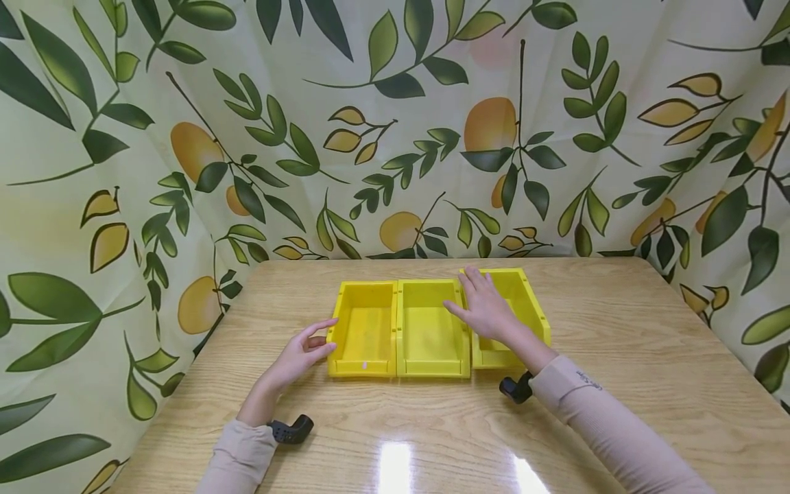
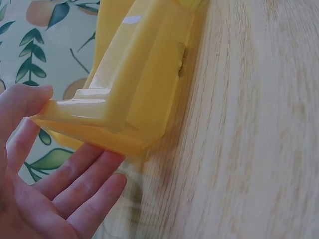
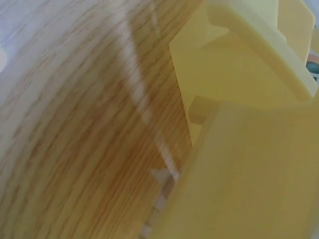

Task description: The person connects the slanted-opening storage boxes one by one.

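Note:
Three yellow open-topped bins stand side by side on the wooden table. My left hand [image 1: 302, 353] is at the outer side of the left bin [image 1: 365, 368]; its fingers are extended and touch the wall. In the left wrist view the thumb lies at that bin's front corner [image 2: 94, 102], other fingers against its side. My right hand [image 1: 484, 309] reaches over the left wall of the right bin [image 1: 537, 309], fingers straight, thumb spread toward the middle bin [image 1: 432, 336]. The right bin sits slightly turned, with a narrow gap at its front. The right wrist view shows no fingers, only yellow bin walls [image 3: 254, 164].
The wooden table [image 1: 395, 418] extends in front of the bins and to both sides. A leaf-patterned cloth [image 1: 395, 137] hangs behind the table and along its sides. Black wrist cameras [image 1: 293, 430] sit under both forearms near the table surface.

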A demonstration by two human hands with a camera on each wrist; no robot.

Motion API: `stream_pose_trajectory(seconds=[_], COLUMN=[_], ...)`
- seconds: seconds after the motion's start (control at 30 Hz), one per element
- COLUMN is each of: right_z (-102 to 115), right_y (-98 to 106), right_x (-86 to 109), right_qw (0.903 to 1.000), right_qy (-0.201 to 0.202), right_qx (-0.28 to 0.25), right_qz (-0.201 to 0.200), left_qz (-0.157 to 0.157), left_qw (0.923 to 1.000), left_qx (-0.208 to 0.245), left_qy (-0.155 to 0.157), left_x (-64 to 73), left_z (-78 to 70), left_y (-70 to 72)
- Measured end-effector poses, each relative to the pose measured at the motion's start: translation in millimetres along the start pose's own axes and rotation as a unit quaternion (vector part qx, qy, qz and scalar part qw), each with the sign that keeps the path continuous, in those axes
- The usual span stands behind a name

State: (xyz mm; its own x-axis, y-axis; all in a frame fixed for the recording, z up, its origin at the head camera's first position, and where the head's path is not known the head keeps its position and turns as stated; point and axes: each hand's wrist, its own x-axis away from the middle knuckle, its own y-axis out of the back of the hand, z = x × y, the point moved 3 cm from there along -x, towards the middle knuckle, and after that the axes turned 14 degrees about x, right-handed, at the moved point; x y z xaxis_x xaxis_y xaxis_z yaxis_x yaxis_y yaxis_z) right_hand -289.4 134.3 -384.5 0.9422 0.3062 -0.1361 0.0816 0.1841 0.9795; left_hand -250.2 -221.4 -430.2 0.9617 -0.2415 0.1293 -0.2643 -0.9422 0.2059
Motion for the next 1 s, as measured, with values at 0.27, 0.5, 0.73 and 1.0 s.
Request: stream_pose_trajectory(seconds=[0.27, 0.5, 0.73, 1.0], right_z=[-0.1, 0.2, 0.3, 0.6], right_y=[-2.1, -3.4, -5.4, -6.1], right_x=[-0.2, 0.3, 1.2, 1.9], right_qw=[1.0000, 1.0000, 0.9999, 0.9999], right_qy=[0.000, -0.002, -0.007, -0.005], right_qx=[0.004, 0.006, 0.009, 0.010], right_qz=[0.004, 0.002, 0.004, 0.002], left_qz=[-0.004, -0.005, -0.002, -0.003], left_qw=[1.0000, 1.0000, 1.0000, 1.0000], left_qx=[-0.002, -0.002, -0.004, -0.004], left_qy=[0.005, 0.003, 0.003, -0.001], left_x=[0.5, 0.5, -0.3, -0.6], left_z=[-0.1, 0.0, -0.1, 0.2], left_y=[-0.5, -0.4, -0.9, -0.8])
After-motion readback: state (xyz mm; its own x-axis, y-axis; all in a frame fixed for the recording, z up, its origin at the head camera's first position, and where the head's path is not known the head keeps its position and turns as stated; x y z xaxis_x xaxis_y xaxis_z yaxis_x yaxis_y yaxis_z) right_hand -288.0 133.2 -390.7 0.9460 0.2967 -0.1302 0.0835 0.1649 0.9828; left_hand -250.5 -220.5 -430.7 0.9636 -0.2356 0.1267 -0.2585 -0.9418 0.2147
